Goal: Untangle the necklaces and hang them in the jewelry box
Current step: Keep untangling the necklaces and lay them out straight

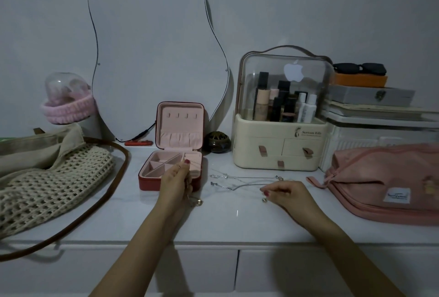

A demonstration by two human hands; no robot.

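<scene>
Now necklace [242, 183] beside right fingers [267, 191]

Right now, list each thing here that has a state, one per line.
Jewelry box: open, lid upright, hooks bare.
Left hand: pinching a gold necklace that dangles to the table.
Right hand: pinching a thin chain.
Silver necklaces: loose on the table.
Makeup case: drawers shut.
Pink pouch: closed.

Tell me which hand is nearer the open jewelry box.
Left. The left hand overlaps the jewelry box at its front edge; the right hand is off to its right.
</scene>
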